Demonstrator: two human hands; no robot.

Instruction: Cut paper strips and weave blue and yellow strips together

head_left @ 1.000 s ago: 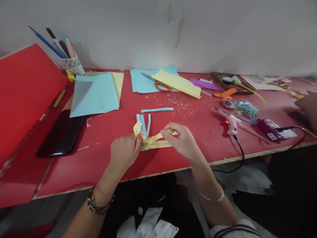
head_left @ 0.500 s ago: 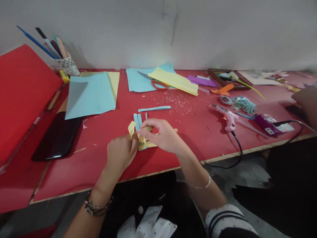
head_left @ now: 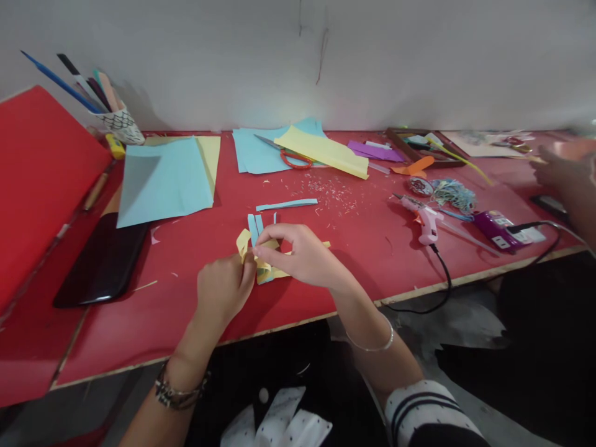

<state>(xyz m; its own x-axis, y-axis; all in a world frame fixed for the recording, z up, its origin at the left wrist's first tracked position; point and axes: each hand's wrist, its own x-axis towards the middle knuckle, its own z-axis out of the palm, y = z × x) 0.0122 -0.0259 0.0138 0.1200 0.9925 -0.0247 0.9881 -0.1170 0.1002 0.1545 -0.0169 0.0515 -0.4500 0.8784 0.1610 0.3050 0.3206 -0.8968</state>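
Note:
My left hand (head_left: 223,285) is closed, thumb against fingers, on a folded yellow paper strip (head_left: 243,243) whose end sticks up above the fist. My right hand (head_left: 298,251) pinches at the same strip, its fingertips close to my left thumb. More yellow strips (head_left: 280,272) lie flat under and beside the hands, partly hidden by them. Just beyond the hands are short blue paper strips (head_left: 255,227), and farther back a longer blue strip (head_left: 286,204) lies crosswise on the red table.
Orange-handled scissors (head_left: 295,159) rest on blue sheets beneath a yellow sheet (head_left: 326,152). A pink glue gun (head_left: 426,223) and a purple power strip (head_left: 498,230) lie at right with cables. A phone (head_left: 105,261) sits left. Another person's hand (head_left: 565,180) is at far right.
The view has shifted slightly to the right. My hands keep nearly the same pinch on the yellow strip. The other person's hand at far right has moved and shows more.

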